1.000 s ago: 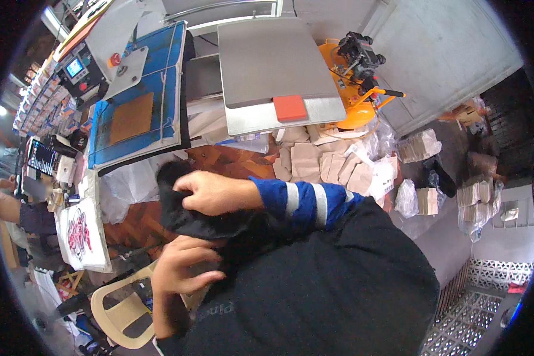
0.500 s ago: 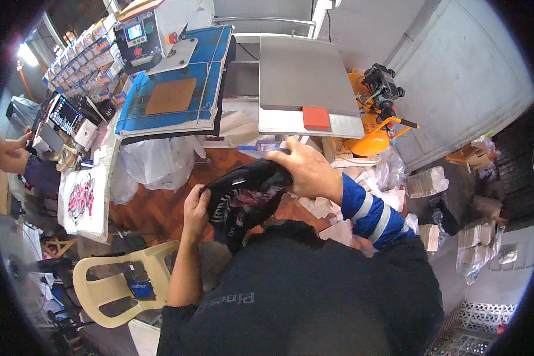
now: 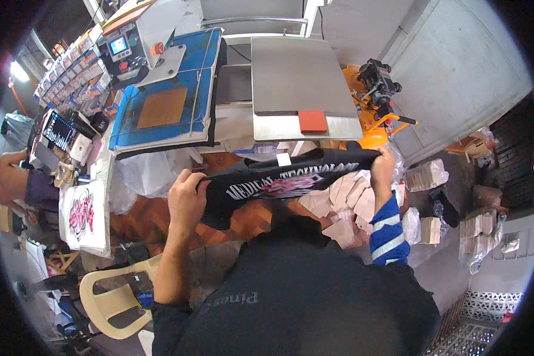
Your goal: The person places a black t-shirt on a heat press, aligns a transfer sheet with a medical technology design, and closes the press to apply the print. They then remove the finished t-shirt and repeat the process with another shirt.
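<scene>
A black T-shirt (image 3: 261, 185) is stretched sideways in front of my chest, with white lettering and a pink design facing me. At its upper edge a small white tag (image 3: 284, 159) shows. My left hand (image 3: 188, 199) is closed on the shirt's left end. The opposite end is pinched in my right hand (image 3: 383, 168), at about shoulder height of the cloth. Beyond the shirt lie a grey platen (image 3: 296, 77) with a red block (image 3: 312, 121) on its front edge, and a blue platen (image 3: 202, 89) bearing a brown sheet (image 3: 162, 108).
A control box (image 3: 118, 50) stands behind the blue platen. At left, a printed white cloth (image 3: 80, 213) hangs over a table, and another person (image 3: 12, 178) sits there. A cream plastic chair (image 3: 95, 296) is behind left. Paper sheets (image 3: 344, 196) litter the floor; an orange cart (image 3: 371, 133) stands right.
The shirt was bunched between my hands and is now spread wide. My right hand has moved out to the right, my left slightly left. The view has shifted a little.
</scene>
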`<action>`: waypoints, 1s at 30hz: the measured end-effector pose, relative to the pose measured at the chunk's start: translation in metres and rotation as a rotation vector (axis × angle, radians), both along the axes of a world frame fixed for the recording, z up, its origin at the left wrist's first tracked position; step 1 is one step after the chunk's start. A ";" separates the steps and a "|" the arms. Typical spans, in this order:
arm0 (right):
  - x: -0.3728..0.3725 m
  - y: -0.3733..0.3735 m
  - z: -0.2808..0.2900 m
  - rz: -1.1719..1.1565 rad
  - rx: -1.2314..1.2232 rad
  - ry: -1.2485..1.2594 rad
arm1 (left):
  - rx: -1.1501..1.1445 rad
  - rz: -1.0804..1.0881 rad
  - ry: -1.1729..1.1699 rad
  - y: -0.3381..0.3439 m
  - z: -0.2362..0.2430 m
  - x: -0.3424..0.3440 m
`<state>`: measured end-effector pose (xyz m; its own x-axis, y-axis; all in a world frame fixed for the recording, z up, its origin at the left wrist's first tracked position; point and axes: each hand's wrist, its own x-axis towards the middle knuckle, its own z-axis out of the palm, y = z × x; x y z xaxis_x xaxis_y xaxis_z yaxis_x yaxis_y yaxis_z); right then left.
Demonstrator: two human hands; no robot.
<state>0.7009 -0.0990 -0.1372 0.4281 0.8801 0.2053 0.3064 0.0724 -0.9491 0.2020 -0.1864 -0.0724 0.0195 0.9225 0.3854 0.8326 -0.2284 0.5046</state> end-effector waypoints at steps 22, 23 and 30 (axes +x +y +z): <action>0.103 0.492 0.166 -0.025 0.075 -0.914 | 0.013 0.060 -0.136 0.569 0.106 0.034; 0.094 0.526 0.147 -0.058 -0.001 -1.017 | 0.022 0.097 -0.033 0.601 0.085 0.034; 0.098 0.647 -0.043 -0.206 -0.370 -0.173 | -0.305 0.453 0.077 0.718 -0.050 0.090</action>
